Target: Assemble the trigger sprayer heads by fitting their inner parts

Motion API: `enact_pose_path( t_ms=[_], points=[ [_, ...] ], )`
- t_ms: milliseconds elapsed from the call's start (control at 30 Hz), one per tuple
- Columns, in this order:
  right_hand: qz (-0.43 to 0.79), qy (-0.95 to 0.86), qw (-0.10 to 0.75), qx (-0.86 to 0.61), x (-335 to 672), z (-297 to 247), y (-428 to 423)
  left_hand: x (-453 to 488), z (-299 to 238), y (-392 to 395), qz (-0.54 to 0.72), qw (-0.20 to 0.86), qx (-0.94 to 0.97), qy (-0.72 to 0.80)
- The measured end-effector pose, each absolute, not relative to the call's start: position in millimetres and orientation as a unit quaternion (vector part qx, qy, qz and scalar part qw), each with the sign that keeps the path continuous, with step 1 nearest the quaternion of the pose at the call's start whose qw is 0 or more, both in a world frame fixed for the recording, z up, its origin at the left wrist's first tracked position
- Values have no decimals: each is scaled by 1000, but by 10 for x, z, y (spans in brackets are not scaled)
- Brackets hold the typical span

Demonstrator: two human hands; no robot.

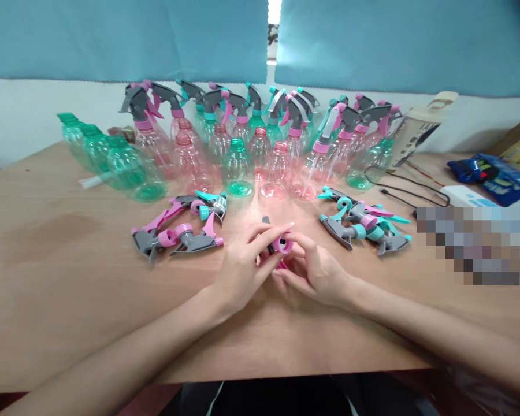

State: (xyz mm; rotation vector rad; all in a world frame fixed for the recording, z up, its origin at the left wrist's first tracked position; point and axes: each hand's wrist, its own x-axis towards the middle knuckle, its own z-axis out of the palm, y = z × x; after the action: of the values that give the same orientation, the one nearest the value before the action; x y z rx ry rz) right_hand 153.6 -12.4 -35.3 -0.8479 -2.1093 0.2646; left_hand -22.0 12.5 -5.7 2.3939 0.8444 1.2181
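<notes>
On your left, green bottles stand behind one cluster of spray heads. Your left hand grasps a pink-collared spray head over the table's middle; your right hand grips it too, fingers at the collar. Beyond lies another cluster of pink and teal sprayers.

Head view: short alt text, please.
The left hand and right hand hold a pink-and-gray spray head over a wooden table. Loose spray heads flank them; behind are green and pink bottles, some with sprayers fitted.
</notes>
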Motion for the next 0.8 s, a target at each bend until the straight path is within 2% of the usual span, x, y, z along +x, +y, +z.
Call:
enact_pose_path(
  t_ms=[433,800],
  points=[
    [83,-843,417,-329,1531,-325,-56,-231,-60,242,412,256,813,322],
    [80,-828,435,-344,1608,-305,-6,-217,-104,231,396,211,838,312]
  ],
)
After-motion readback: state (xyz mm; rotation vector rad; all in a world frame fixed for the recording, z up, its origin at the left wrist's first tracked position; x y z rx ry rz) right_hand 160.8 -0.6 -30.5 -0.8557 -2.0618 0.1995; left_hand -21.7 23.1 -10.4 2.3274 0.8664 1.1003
